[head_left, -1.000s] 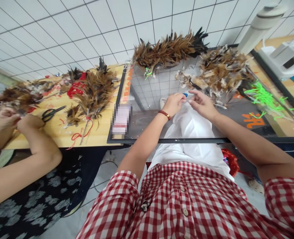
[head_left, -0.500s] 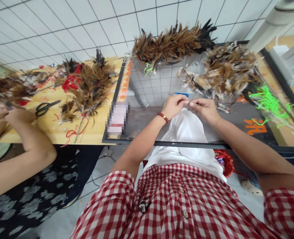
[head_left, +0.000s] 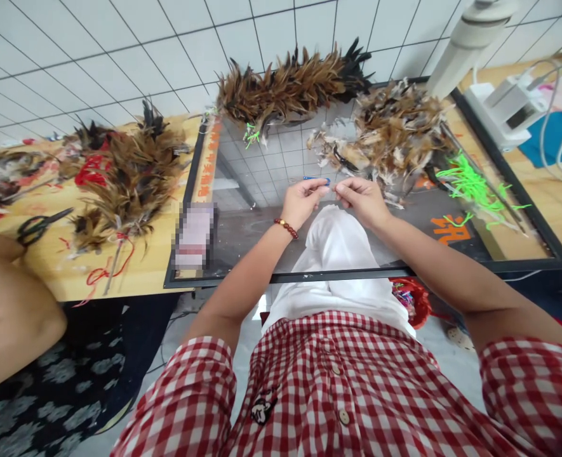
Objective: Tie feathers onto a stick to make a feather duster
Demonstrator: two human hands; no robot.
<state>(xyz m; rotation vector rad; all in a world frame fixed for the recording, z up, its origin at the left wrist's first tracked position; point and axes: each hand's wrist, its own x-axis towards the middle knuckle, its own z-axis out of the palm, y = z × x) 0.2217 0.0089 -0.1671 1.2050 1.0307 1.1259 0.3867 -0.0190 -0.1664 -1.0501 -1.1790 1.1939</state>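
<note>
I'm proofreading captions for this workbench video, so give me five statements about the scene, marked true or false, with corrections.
1. A beaded bracelet is on the left hand's wrist. True.
2. The scissors lie on the glass top. False: the scissors lie on the yellow table.
3. A long feather bundle lies near the tiled wall. True.
4. The checked shirt is green and white. False: the checked shirt is red and white.
5. A blue item shows at the left hand's fingers. True.
</note>
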